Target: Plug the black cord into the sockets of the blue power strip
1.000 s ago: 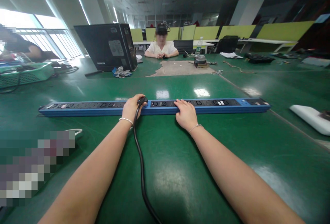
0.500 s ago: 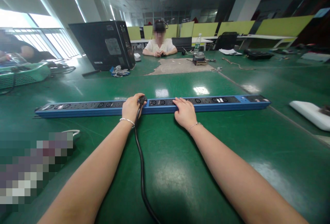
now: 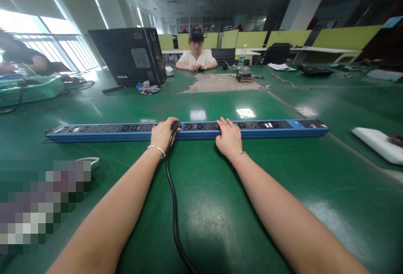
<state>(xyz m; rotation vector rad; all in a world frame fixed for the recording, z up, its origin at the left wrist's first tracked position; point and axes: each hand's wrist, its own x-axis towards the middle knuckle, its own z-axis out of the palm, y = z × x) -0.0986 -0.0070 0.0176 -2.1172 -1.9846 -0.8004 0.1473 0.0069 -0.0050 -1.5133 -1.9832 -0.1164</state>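
Note:
A long blue power strip (image 3: 277,133) with black sockets along its top lies crosswise on the green table (image 3: 208,181). My left hand (image 3: 162,134) is closed around a black plug (image 3: 175,126) at the strip's middle; whether its pins sit in a socket is hidden. From the plug a black power cord (image 3: 172,190) runs down towards me. Right of it, my right hand (image 3: 229,136) rests over the strip with fingers stretched across its top, holding nothing I can see. A bracelet circles each wrist.
Behind the strip stand a black computer case (image 3: 126,57) and gloves (image 3: 147,88). A person (image 3: 197,57) sits across the table. A green basket (image 3: 34,91) is at left beside another person (image 3: 25,53). A white object (image 3: 376,143) lies at right; a blurred patch covers the left foreground.
My right hand has slid slightly to the right along the strip. My left hand stays on the plug. The whole view has shifted a little.

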